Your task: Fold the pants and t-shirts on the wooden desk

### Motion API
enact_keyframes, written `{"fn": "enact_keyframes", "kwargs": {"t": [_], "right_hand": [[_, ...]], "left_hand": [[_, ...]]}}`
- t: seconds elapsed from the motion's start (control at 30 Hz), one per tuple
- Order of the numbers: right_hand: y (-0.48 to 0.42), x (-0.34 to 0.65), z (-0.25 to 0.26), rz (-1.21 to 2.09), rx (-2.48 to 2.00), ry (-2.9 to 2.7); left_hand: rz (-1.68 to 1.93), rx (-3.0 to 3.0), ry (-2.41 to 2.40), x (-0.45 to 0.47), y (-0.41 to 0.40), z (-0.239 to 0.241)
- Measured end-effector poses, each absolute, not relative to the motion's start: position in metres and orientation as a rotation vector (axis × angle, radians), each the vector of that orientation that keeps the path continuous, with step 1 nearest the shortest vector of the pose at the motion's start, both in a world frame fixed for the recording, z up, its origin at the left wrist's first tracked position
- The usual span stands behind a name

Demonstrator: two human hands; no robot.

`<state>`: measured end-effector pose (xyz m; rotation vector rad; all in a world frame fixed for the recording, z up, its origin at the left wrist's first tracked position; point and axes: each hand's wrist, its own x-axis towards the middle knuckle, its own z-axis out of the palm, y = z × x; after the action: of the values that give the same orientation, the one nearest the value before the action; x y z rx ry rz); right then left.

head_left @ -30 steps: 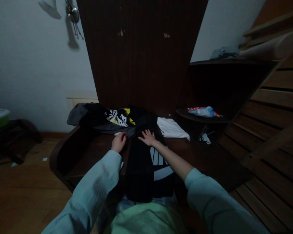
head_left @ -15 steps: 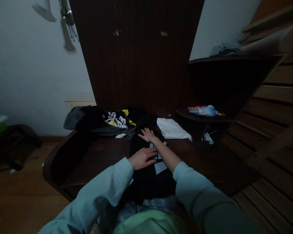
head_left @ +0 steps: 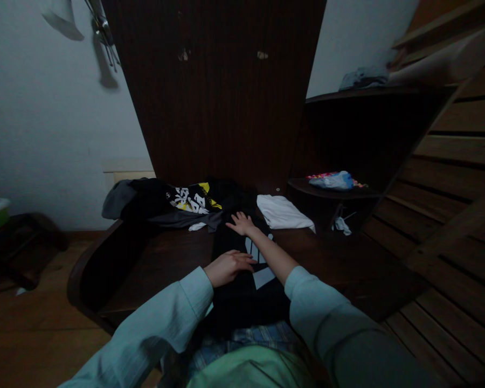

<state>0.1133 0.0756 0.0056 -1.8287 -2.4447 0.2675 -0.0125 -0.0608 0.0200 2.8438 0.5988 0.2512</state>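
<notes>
A black garment with white markings (head_left: 242, 280) lies lengthwise on the dark wooden table (head_left: 153, 258) in front of me. My left hand (head_left: 228, 266) rests palm down on its middle, fingers stretched toward the right. My right hand (head_left: 240, 223) lies flat on the garment's far end, fingers spread. Both sleeves are pale blue.
A heap of dark clothes with a yellow and white print (head_left: 173, 202) lies at the table's far left. A folded white cloth (head_left: 282, 212) sits at the far right. Behind stands a dark wardrobe (head_left: 214, 91); a low shelf holds a plastic bag (head_left: 333, 180). Wooden slats (head_left: 452, 178) run along the right.
My left hand has come back from the far edge of the garment, near the clothes heap, to its middle. My right hand has stayed at the garment's far end.
</notes>
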Motion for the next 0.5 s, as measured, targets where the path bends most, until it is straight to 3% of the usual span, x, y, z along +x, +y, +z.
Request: {"fn": "enact_keyframes", "kwargs": {"t": [0.5], "right_hand": [[0.082, 0.114, 0.001, 0.245, -1.838, -2.452]], "left_hand": [[-0.023, 2.989, 0.382, 0.008, -0.038, 0.039]]}}
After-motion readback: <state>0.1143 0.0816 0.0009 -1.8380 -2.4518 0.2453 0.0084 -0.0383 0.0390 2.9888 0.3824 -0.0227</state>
